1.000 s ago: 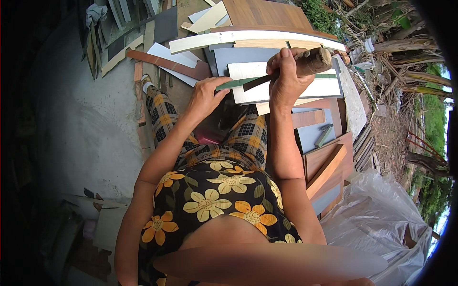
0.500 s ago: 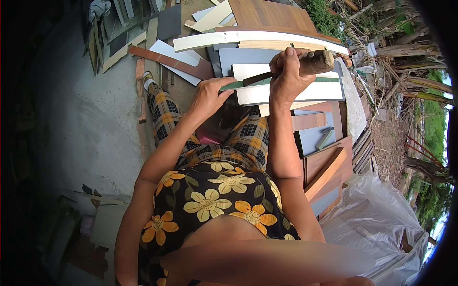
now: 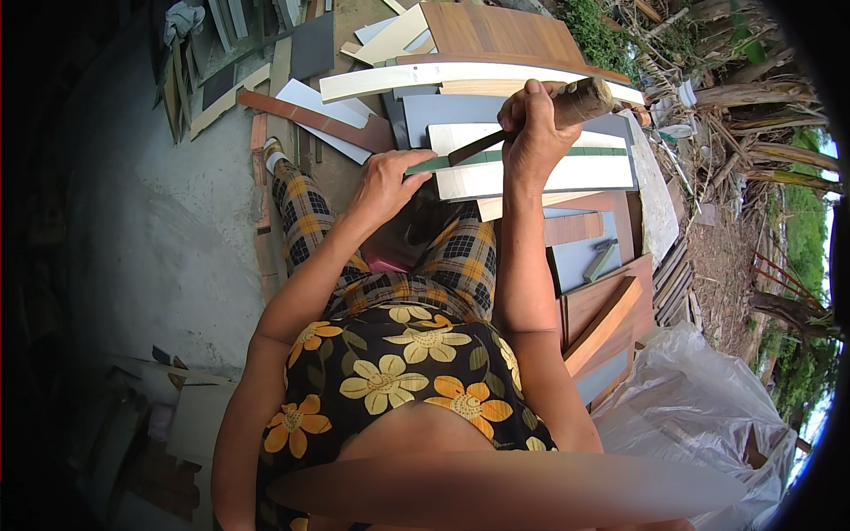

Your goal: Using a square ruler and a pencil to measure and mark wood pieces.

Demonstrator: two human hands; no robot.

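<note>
My left hand [image 3: 387, 184] pinches the left end of a narrow green strip [image 3: 430, 165] between thumb and fingers. The strip runs rightward between pale boards, its right part marked with crosswise lines. My right hand [image 3: 540, 133] is wrapped round the thick round wooden handle [image 3: 583, 101] of a knife. Its dark narrow blade [image 3: 478, 147] slants down leftward, and its tip lies at the green strip, close to my left fingers. A pale board [image 3: 478, 180] lies on the near side of the strip, and another pale board [image 3: 456, 134] on its far side.
Boards and offcuts lie stacked ahead, among them a long white plank [image 3: 372, 82] and a brown panel [image 3: 496, 28]. A reddish-brown strip [image 3: 305, 119] lies to the left. Clear plastic sheeting [image 3: 682, 389] covers something at the right. Concrete floor [image 3: 168, 239] stretches left.
The knife handle's end has risen slightly away from me, and the blade tip has dropped a little along the strip. My left hand keeps its hold with hardly any movement.
</note>
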